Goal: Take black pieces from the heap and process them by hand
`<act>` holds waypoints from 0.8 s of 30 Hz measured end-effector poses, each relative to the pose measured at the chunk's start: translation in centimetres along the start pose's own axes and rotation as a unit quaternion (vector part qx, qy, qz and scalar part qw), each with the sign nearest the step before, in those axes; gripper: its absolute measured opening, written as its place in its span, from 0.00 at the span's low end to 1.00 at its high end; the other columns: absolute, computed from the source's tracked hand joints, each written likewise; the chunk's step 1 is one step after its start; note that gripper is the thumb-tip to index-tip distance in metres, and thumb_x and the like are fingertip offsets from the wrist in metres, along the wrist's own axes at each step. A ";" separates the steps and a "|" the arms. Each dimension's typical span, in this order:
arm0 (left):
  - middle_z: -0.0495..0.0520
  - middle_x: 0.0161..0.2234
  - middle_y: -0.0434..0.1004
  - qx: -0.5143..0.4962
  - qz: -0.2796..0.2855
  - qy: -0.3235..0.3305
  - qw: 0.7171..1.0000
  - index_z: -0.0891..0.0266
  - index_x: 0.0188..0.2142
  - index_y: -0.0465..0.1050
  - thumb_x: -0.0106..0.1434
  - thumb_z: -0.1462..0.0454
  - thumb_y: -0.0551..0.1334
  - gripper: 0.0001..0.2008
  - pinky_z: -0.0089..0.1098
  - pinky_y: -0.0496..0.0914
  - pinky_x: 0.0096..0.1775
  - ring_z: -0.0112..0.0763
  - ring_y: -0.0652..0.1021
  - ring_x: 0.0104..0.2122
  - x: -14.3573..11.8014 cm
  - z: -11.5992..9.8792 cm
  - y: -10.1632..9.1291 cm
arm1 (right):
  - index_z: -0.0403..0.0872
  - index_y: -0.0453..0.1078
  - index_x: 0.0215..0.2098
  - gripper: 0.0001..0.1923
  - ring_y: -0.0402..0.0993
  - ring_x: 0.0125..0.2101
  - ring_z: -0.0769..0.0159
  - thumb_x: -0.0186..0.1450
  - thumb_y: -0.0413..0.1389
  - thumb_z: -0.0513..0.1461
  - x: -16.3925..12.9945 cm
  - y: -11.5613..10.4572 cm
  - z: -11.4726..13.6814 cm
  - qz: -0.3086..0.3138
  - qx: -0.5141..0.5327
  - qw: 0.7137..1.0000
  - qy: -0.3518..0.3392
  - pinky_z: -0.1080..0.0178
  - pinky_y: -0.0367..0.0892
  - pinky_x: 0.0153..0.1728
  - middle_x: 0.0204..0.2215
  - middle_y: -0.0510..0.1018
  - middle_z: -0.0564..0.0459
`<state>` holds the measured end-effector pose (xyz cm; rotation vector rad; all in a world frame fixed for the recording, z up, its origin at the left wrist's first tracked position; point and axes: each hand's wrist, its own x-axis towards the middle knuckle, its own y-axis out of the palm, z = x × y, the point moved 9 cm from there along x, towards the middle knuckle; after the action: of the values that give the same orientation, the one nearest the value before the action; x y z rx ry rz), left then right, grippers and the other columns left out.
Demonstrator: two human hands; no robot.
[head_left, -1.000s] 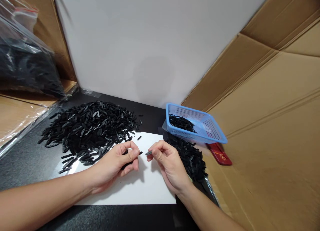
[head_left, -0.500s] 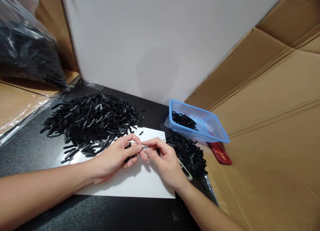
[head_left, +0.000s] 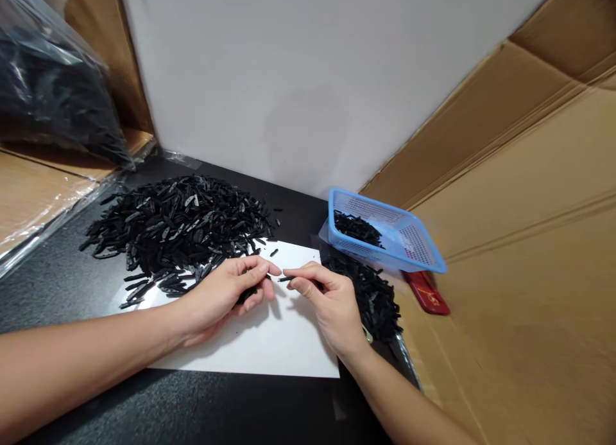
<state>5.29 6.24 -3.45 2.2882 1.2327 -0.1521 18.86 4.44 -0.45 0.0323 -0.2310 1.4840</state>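
Over a white sheet (head_left: 269, 349), my left hand (head_left: 235, 287) is closed around several small black strips, partly hidden by its fingers. My right hand (head_left: 332, 304) pinches a thin black strip (head_left: 287, 279) between thumb and forefinger, its end pointing at the left fingertips. A narrow gap separates the two hands. Beyond my left hand spreads a large pile of black strips (head_left: 163, 220), some with greyish faces. A second pile of black strips (head_left: 378, 304) lies right beside my right hand, and a pale green-edged tool (head_left: 368, 334) shows only partly behind that wrist.
A blue perforated basket (head_left: 409, 239) holding black strips stands tilted at the back right. Next to it lies a red packet (head_left: 427, 294). A clear bag of dark pieces (head_left: 58, 92) rests at the upper left. Cardboard (head_left: 529, 239) and a white wall (head_left: 298, 66) border the black table (head_left: 192, 406).
My hands have drawn slightly apart; before, their fingertips met at a small strip. The strip is now in my right hand only. The view has shifted a little.
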 end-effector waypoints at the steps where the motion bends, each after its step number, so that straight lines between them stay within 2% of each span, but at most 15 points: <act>1: 0.46 0.23 0.72 -0.007 -0.001 -0.006 1.000 0.64 0.36 0.75 0.65 0.59 0.61 0.09 0.22 0.50 0.20 0.18 0.57 0.18 0.0 0.1 0.0 | 0.52 0.82 0.33 0.04 0.67 0.26 0.66 0.59 0.64 0.39 0.0 -0.1 -0.2 -0.004 -0.001 1.000 0.005 0.63 0.58 0.29 0.25 0.77 0.55; 4: 0.50 0.30 0.76 -0.022 -0.001 -0.021 1.000 0.63 0.41 0.74 0.64 0.62 0.62 0.08 0.21 0.51 0.20 0.18 0.59 0.19 -0.1 0.3 0.1 | 0.51 0.81 0.28 0.03 0.66 0.26 0.66 0.59 0.64 0.40 0.1 -0.3 -0.5 -0.016 0.006 1.000 0.014 0.64 0.58 0.29 0.24 0.78 0.55; 6: 0.51 0.32 0.78 -0.022 0.010 -0.018 1.000 0.63 0.41 0.73 0.64 0.61 0.63 0.08 0.20 0.51 0.21 0.18 0.59 0.19 -0.1 0.3 0.3 | 0.50 0.81 0.28 0.04 0.67 0.27 0.65 0.59 0.64 0.41 0.1 -0.3 -0.7 -0.017 0.014 1.000 0.019 0.64 0.59 0.30 0.24 0.78 0.55; 11: 0.49 0.25 0.77 -0.014 0.023 -0.002 1.000 0.64 0.31 0.71 0.63 0.55 0.65 0.13 0.20 0.50 0.20 0.18 0.58 0.18 0.0 0.2 0.4 | 0.50 0.81 0.30 0.06 0.69 0.28 0.64 0.59 0.65 0.44 0.1 -0.4 -1.2 -0.019 0.031 0.999 0.039 0.63 0.61 0.32 0.23 0.79 0.55; 15: 0.49 0.23 0.76 -0.025 0.017 0.000 1.000 0.64 0.28 0.70 0.61 0.54 0.66 0.16 0.20 0.49 0.19 0.18 0.58 0.18 0.2 0.4 0.1 | 0.50 0.81 0.28 0.07 0.69 0.28 0.65 0.59 0.65 0.45 0.1 -0.4 -1.2 -0.019 0.042 0.998 0.042 0.63 0.61 0.33 0.22 0.79 0.55; 21: 0.46 0.20 0.72 -0.032 0.014 0.006 0.999 0.64 0.25 0.69 0.60 0.53 0.67 0.17 0.21 0.49 0.19 0.17 0.57 0.17 0.2 0.4 -0.1 | 0.52 0.81 0.30 0.06 0.68 0.27 0.66 0.58 0.66 0.44 0.0 -0.4 -1.4 -0.016 0.056 0.997 0.048 0.64 0.61 0.32 0.22 0.79 0.56; 24: 0.47 0.22 0.75 -0.035 0.007 0.002 0.999 0.64 0.26 0.69 0.58 0.55 0.69 0.16 0.21 0.49 0.19 0.17 0.58 0.17 0.2 0.3 -0.1 | 0.51 0.81 0.30 0.05 0.69 0.27 0.66 0.59 0.66 0.44 -0.1 -0.3 -1.4 -0.013 0.058 0.997 0.051 0.65 0.61 0.32 0.22 0.79 0.57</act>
<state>5.31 6.26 -3.83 2.2373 1.2057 -0.0974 19.31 4.56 -1.80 0.0518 -0.0610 1.4674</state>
